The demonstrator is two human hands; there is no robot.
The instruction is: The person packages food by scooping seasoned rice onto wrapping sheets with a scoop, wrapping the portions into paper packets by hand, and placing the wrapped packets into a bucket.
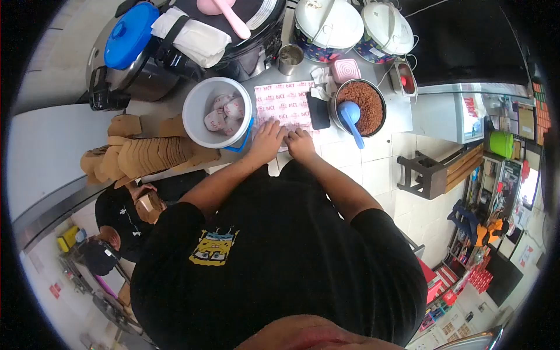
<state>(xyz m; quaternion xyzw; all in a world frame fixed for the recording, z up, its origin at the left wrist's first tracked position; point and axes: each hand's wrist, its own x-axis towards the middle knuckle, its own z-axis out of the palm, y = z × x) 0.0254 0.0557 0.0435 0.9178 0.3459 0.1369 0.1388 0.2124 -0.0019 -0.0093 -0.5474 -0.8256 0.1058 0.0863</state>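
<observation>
A stack of white wrapping paper (pixel 284 99) with red print lies on the counter in front of me. My left hand (pixel 268 142) rests on its near left part, fingers stretched out over the sheet. Beside it, my right hand (pixel 300 144) has curled fingers closed at the paper's near edge. Left of the paper stands a white bucket (pixel 189 111) holding several wrapped bundles (pixel 224 115) in the same print. To the right, a round pot of reddish-brown crumbly food (pixel 366 105) has a blue ladle (pixel 351 119) in it. A black phone (pixel 318 109) lies between paper and pot.
Folded brown paper boxes (pixel 154 153) are lined up at the left. Behind stand a large cooker (pixel 251 61), a metal cup (pixel 290 59) and two white-lidded containers (pixel 328 26). A pink box (pixel 346 70) sits near the pot. At lower left, another person (pixel 119 213) holds a brown box.
</observation>
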